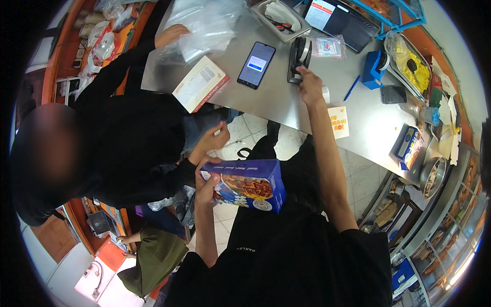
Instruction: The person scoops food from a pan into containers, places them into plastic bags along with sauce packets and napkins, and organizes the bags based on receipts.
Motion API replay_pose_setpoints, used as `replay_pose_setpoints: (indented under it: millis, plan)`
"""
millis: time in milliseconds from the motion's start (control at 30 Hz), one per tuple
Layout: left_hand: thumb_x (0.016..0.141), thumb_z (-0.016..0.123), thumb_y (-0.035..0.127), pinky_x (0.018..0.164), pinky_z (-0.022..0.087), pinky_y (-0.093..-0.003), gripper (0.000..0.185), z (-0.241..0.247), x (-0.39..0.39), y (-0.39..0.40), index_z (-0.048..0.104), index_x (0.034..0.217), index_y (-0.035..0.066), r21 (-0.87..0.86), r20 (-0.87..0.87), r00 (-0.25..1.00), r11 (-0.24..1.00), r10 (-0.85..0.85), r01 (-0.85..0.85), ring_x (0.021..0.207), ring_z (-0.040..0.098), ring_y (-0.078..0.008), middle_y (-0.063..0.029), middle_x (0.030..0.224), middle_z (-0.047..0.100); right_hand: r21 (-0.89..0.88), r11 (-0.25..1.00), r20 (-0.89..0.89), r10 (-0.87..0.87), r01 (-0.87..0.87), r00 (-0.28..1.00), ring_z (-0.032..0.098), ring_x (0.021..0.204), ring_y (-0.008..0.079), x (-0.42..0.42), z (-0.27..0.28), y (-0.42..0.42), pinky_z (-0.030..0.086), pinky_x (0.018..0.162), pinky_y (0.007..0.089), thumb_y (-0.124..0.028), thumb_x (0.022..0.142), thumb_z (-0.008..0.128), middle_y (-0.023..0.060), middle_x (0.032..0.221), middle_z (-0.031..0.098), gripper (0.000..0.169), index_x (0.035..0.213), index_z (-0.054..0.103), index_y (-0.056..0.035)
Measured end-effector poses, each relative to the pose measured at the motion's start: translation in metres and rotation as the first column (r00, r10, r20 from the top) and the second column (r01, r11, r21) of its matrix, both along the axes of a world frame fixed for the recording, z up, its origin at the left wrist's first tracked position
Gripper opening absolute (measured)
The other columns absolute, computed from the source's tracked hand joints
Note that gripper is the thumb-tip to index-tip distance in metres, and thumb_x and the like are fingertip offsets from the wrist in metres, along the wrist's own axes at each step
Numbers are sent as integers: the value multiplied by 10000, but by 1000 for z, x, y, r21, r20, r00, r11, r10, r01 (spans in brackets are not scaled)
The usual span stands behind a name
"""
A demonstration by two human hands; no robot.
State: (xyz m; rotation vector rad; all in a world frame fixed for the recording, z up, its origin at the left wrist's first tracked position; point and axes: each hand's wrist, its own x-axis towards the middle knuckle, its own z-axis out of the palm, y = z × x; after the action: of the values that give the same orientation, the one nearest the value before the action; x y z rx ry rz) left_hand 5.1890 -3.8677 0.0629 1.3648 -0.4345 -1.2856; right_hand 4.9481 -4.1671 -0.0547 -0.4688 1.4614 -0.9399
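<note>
My left hand (pixel 207 182) grips one end of a blue printed food box (pixel 247 186), held in front of my body below the table edge. My right arm reaches over the steel table, and my right hand (pixel 310 85) has its fingers at the near end of a black tape dispenser (pixel 300 59). Whether those fingers grip the dispenser or the tape cannot be told. Left of the dispenser lies a smartphone (pixel 256 66) with a lit screen. A white and red carton (pixel 200 84) sits at the table's left edge. A printed card (pixel 338 122) lies beside my right forearm.
A co-worker in black (pixel 134 146) stands close at left, one hand on clear plastic bags (pixel 203 27). The steel table (pixel 284 103) also bears a tray with scissors (pixel 282 19), a tablet (pixel 341 23), a blue tape dispenser (pixel 374 71), a pen (pixel 352 88) and a yellow food tray (pixel 416 73).
</note>
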Motion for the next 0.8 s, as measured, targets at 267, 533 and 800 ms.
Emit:
replay_pose_setpoints:
  millis: [267, 533, 800]
  plan:
    - [716, 836, 331, 824, 476, -273, 542, 13, 2, -20, 530, 1040, 21, -1, -157, 974, 987, -160, 162, 912, 587, -134, -64, 987, 582, -365, 923, -359, -258, 120, 897, 550, 609, 91, 27, -37, 63, 446, 564, 266, -100, 899, 666, 61, 700, 662, 156, 863, 717, 43]
    - [678, 846, 381, 818, 435, -273, 560, -1, 19, -42, 557, 1004, 31, -79, -93, 940, 944, -328, 321, 918, 570, -139, -63, 997, 575, -272, 962, -637, -181, 2, 750, 538, 537, 131, 25, -90, 55, 443, 543, 327, -122, 827, 659, 59, 593, 611, 183, 748, 711, 35]
    - [610, 891, 309, 790, 437, -274, 546, 8, 25, -93, 584, 976, 47, -343, -138, 779, 767, -612, 542, 894, 582, -165, -91, 938, 598, -450, 338, 37, 932, -826, 361, 411, 576, 44, 10, 150, 83, 299, 500, 258, -98, 892, 643, -38, 643, 506, 140, 774, 678, -31]
